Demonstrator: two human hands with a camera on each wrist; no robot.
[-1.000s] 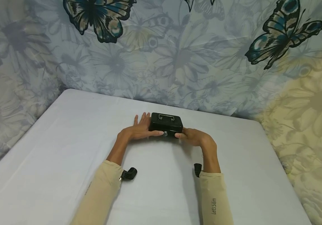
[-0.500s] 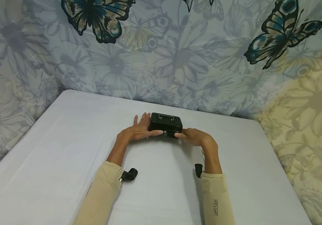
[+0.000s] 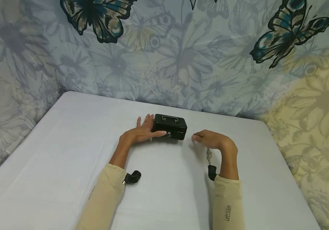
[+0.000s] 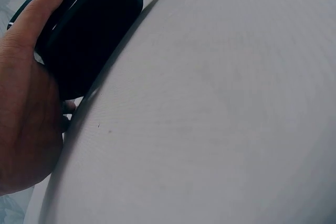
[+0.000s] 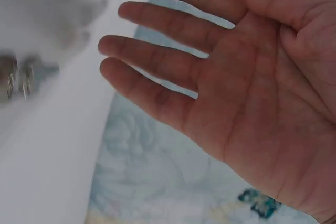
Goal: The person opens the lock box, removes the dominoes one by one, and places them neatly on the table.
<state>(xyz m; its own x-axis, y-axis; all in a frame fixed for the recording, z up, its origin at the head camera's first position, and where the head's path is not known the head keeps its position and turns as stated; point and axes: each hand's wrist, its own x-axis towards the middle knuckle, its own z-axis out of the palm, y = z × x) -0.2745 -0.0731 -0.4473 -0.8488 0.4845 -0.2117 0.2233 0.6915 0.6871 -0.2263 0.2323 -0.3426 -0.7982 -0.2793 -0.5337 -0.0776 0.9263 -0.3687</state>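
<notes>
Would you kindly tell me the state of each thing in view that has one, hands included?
Black box: closed, upright on the white table.
Handle: appears folded down on top, though it is too small to be sure.
Lock: on the front; whether it is locked cannot be told.
Left hand: touching the box, thumb along its front.
Right hand: apart from the box, fingers extended, holding nothing.

Wears L slv [image 3: 104,195] & R slv [image 3: 229,196], both beige, ending short of wrists. Bears dk. "LetsSlim" lettering [image 3: 228,213] on R, partial dk. print [image 3: 90,192] on L. Sports blk. L cam. unit [image 3: 133,176] & blk. R cam. unit [image 3: 212,172], w/ silvery bit [image 3: 124,182] on L.
</notes>
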